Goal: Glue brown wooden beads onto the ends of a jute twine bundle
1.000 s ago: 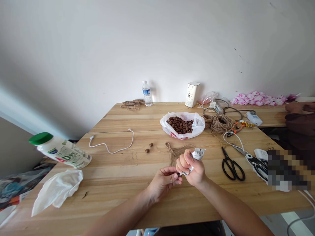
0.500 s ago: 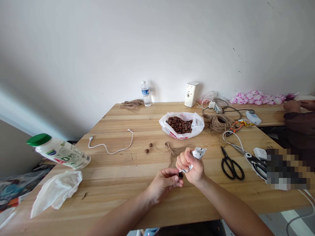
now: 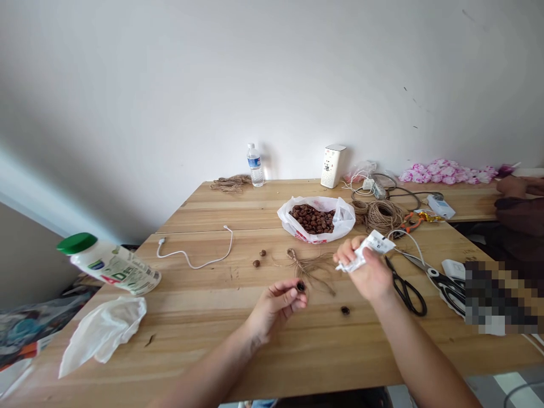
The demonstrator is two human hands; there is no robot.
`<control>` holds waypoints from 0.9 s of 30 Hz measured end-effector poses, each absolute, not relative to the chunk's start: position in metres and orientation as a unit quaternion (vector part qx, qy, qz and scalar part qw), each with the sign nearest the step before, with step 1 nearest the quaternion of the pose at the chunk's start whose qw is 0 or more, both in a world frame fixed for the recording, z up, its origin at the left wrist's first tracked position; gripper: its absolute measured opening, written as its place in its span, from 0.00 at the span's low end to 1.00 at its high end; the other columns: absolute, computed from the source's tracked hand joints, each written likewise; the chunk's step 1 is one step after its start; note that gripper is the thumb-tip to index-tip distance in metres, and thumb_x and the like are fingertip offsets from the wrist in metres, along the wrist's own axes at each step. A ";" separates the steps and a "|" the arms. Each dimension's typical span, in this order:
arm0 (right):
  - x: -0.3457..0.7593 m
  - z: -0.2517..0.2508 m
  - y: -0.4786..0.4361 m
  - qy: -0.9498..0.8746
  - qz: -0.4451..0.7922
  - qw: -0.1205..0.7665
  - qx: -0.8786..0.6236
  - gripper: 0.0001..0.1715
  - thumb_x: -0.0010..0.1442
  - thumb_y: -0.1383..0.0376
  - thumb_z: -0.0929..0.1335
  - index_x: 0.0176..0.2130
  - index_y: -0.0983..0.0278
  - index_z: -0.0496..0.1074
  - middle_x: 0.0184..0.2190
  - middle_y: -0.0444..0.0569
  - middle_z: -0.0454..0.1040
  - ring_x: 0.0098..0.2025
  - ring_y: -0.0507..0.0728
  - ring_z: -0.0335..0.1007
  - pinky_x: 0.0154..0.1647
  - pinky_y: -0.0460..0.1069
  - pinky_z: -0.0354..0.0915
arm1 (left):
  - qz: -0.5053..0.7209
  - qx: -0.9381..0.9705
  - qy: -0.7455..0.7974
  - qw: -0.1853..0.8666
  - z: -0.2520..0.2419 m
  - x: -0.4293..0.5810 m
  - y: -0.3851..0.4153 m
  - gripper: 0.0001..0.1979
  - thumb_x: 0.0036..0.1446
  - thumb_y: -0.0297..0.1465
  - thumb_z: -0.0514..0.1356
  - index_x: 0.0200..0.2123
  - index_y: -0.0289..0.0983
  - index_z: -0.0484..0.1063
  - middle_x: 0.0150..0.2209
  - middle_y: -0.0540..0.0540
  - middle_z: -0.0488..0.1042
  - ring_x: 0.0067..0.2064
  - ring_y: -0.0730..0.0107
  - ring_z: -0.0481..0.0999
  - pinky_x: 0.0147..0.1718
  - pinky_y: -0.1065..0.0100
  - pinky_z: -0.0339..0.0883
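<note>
Between the fingertips of my left hand is a small brown nut shell, its dark hollow side facing up. My right hand is closed around a white tube with dark print, its narrow end pointing left, apart from the shell. Another dark hollow shell lies on the table below the right hand. Beyond the hands there is a knotted bundle of twine with loose strands. Two whole brown nuts rest left of the twine.
A white plastic bag holds many brown nuts. Twine rolls, black scissors and larger shears lie right. A green-capped bottle, crumpled white cloth and white cable are left. Another person's hands are far right.
My right hand has moved right and up with the tube, away from the shell. My left hand still holds the shell, slightly higher and further left. The shell on the table now shows.
</note>
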State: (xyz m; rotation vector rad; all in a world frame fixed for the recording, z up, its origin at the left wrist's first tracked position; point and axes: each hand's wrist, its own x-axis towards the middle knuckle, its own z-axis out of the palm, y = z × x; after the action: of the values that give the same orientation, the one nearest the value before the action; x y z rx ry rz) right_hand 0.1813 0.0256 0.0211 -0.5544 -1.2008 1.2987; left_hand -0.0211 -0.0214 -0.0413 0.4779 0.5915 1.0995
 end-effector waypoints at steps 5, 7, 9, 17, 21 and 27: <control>0.240 0.000 0.048 -0.741 0.197 0.320 -0.556 0.15 0.57 0.56 0.64 0.40 0.63 0.62 0.32 0.48 0.67 0.34 0.56 0.64 0.35 0.49 0.59 | 0.627 0.175 0.270 0.710 -0.023 -0.058 0.003 0.09 0.45 0.22 0.64 0.34 0.32 0.76 0.33 0.44 0.77 0.30 0.75 0.74 0.31 0.75 0.71; 0.247 -0.017 0.054 -0.780 0.073 0.185 -0.594 0.13 0.57 0.58 0.65 0.37 0.65 0.66 0.35 0.52 0.68 0.38 0.59 0.65 0.37 0.50 0.59 | 0.640 0.166 0.280 0.696 -0.019 -0.070 0.009 0.08 0.47 0.21 0.62 0.34 0.31 0.76 0.34 0.43 0.76 0.30 0.74 0.74 0.31 0.75 0.71; 0.248 -0.032 0.059 -0.788 -0.013 0.095 -0.608 0.13 0.56 0.58 0.66 0.37 0.66 0.68 0.37 0.54 0.67 0.40 0.60 0.65 0.38 0.50 0.59 | 0.631 0.153 0.299 0.699 -0.018 -0.078 0.012 0.07 0.50 0.21 0.59 0.33 0.30 0.75 0.33 0.42 0.76 0.29 0.74 0.73 0.30 0.74 0.71; 0.246 -0.026 0.074 -0.793 -0.094 -0.013 -0.602 0.17 0.56 0.58 0.67 0.39 0.70 0.71 0.38 0.59 0.68 0.42 0.64 0.64 0.40 0.53 0.59 | 0.609 0.134 0.362 0.694 -0.033 -0.103 0.015 0.08 0.53 0.19 0.55 0.30 0.28 0.74 0.30 0.42 0.75 0.28 0.75 0.73 0.27 0.75 0.71; 0.203 -0.004 0.066 -0.859 -0.096 0.134 -0.484 0.10 0.61 0.68 0.62 0.33 0.66 0.72 0.38 0.55 0.70 0.42 0.59 0.64 0.43 0.52 0.58 | 0.590 0.168 0.365 0.700 -0.042 -0.093 0.012 0.05 0.50 0.20 0.59 0.32 0.30 0.74 0.30 0.44 0.75 0.29 0.72 0.74 0.30 0.72 0.72; 0.134 -0.033 0.070 -0.965 0.043 0.101 -0.239 0.09 0.58 0.70 0.65 0.29 0.67 0.74 0.29 0.50 0.72 0.38 0.56 0.65 0.40 0.49 0.60 | 0.571 0.168 0.383 0.707 -0.043 -0.080 0.008 0.05 0.47 0.22 0.62 0.32 0.31 0.74 0.30 0.45 0.76 0.27 0.74 0.74 0.30 0.71 0.71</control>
State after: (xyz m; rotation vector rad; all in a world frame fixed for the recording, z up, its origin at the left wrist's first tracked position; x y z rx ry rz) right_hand 0.1342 0.0696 -0.0326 -0.7055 -2.8496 0.1261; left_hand -0.0804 0.0077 -0.0429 0.3725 0.8499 1.2678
